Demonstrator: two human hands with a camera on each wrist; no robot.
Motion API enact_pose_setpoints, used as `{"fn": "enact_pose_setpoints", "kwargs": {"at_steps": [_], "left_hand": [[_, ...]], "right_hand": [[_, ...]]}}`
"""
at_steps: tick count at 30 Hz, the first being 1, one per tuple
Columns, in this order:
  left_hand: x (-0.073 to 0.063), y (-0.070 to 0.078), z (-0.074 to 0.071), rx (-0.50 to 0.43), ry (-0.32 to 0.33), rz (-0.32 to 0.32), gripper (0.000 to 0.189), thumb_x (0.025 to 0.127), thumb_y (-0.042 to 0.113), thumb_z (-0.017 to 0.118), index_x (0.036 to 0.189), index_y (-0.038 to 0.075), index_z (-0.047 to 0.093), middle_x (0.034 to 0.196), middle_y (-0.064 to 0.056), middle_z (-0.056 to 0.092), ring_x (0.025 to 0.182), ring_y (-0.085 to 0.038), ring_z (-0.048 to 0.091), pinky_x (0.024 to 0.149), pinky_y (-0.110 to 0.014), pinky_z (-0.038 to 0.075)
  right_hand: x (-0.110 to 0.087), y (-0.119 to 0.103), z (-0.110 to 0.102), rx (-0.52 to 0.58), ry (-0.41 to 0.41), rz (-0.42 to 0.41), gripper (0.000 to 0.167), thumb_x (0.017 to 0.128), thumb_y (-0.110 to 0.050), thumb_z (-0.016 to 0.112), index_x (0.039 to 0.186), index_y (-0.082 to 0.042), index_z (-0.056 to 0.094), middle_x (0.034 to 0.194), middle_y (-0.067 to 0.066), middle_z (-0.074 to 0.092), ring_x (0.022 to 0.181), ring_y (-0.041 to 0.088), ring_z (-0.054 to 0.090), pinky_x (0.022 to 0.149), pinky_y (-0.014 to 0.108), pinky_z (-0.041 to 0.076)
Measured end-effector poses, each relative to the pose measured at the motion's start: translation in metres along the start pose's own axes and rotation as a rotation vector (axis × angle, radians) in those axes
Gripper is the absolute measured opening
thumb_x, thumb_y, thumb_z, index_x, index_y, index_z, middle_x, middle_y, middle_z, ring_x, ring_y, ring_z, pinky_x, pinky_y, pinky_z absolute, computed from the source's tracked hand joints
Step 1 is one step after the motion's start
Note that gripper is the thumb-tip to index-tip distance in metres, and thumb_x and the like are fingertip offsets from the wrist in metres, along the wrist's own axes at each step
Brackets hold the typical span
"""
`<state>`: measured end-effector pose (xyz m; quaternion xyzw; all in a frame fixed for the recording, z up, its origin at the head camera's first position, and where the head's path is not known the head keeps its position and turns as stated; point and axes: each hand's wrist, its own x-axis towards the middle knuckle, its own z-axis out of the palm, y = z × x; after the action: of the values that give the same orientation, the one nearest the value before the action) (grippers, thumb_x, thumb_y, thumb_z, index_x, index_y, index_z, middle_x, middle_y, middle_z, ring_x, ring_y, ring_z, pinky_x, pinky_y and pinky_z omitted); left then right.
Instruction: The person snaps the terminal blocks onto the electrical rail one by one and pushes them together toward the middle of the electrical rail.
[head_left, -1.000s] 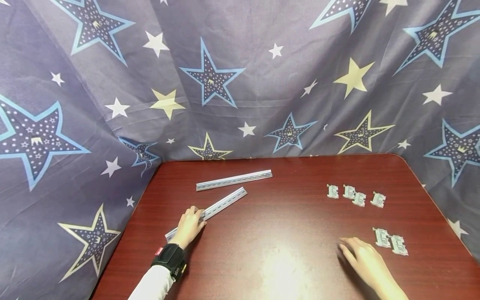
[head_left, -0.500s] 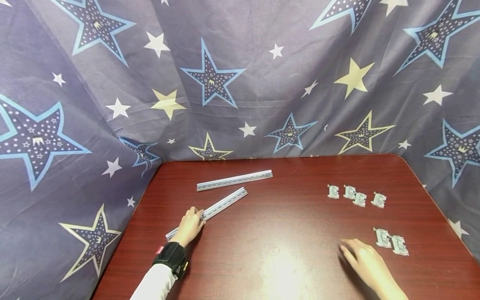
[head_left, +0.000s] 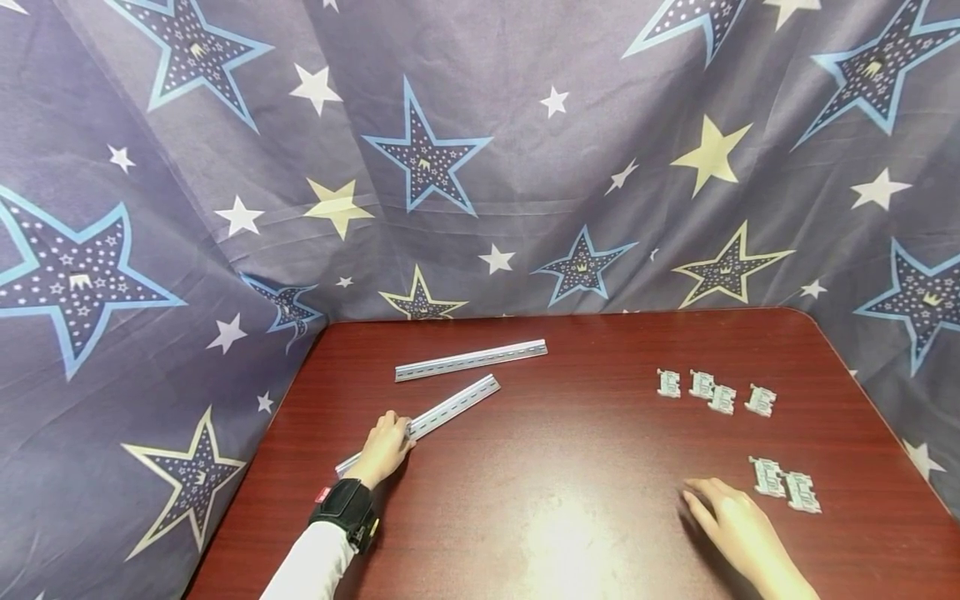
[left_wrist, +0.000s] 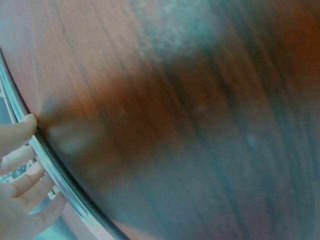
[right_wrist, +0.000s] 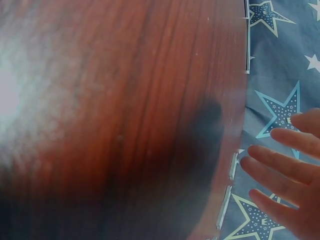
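My left hand (head_left: 386, 448) grips a slotted metal DIN rail (head_left: 455, 406) that lies slantwise on the left side of the table. In the left wrist view the thumb is at one edge of the rail (left_wrist: 62, 182) and the fingers are across it. Farther back lies a second DIN rail (head_left: 471, 361), apart from the first. On the right, my right hand (head_left: 731, 521) holds nothing, its fingers loosely extended. Two pale grey-green, notched pieces like terminal blocks (head_left: 768, 477) lie just beyond it; several similar pieces (head_left: 722, 399) lie farther back.
The dark red wooden table (head_left: 570, 450) has a rounded far right corner. A star-patterned cloth (head_left: 517, 183) hangs behind it and along both sides. Light glares off the tabletop at the front middle. A black band (head_left: 345, 510) is strapped round the left wrist.
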<state>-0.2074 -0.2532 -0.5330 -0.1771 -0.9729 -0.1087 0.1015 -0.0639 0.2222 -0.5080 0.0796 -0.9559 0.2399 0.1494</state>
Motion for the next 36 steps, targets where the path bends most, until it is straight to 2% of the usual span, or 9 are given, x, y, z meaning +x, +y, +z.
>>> {"fn": "enact_pose_setpoints", "kwargs": {"at_steps": [5,12,21,28,36], "left_hand": [[0.004,0.006,0.0,0.01,-0.028,0.033,0.03,0.069,0.008,0.071,0.092,-0.004,0.057,0.082,-0.013,0.045,0.079,-0.032,0.048,0.064,-0.045,0.042],[0.009,0.021,-0.002,0.007,-0.074,0.072,0.028,0.07,0.008,0.07,0.091,-0.004,0.056,0.082,-0.012,0.044,0.079,-0.032,0.047,0.063,-0.045,0.041],[0.019,0.044,0.002,0.015,-0.09,0.155,0.025,0.07,0.01,0.07,0.087,-0.002,0.057,0.081,-0.011,0.044,0.077,-0.031,0.047,0.062,-0.044,0.041],[0.031,0.069,0.006,0.009,-0.123,0.234,0.025,0.072,0.012,0.069,0.088,-0.001,0.056,0.082,-0.011,0.045,0.077,-0.03,0.047,0.062,-0.041,0.042],[0.045,0.106,0.009,0.058,-0.146,0.328,0.026,0.075,0.017,0.067,0.092,0.0,0.057,0.083,-0.009,0.047,0.08,-0.027,0.049,0.065,-0.038,0.042]], "right_hand": [[0.0,0.001,0.0,0.007,0.006,-0.006,0.014,0.076,-0.011,0.064,0.089,-0.006,0.065,0.085,0.006,0.063,0.077,0.028,0.061,0.068,0.045,0.044],[-0.001,0.002,0.0,0.012,0.001,0.005,0.015,0.075,-0.01,0.065,0.09,-0.005,0.065,0.086,0.007,0.063,0.078,0.029,0.061,0.069,0.045,0.044],[-0.003,0.001,-0.003,0.007,-0.051,0.054,0.016,0.078,-0.013,0.063,0.091,-0.005,0.065,0.088,0.008,0.063,0.08,0.032,0.059,0.071,0.048,0.043],[-0.003,0.002,-0.004,0.007,-0.036,0.041,0.015,0.077,-0.012,0.063,0.09,-0.005,0.065,0.086,0.008,0.063,0.08,0.03,0.06,0.071,0.047,0.044],[-0.004,0.003,-0.004,0.007,-0.037,0.047,0.014,0.078,-0.013,0.063,0.09,-0.005,0.065,0.087,0.008,0.063,0.081,0.03,0.06,0.071,0.047,0.043]]}}
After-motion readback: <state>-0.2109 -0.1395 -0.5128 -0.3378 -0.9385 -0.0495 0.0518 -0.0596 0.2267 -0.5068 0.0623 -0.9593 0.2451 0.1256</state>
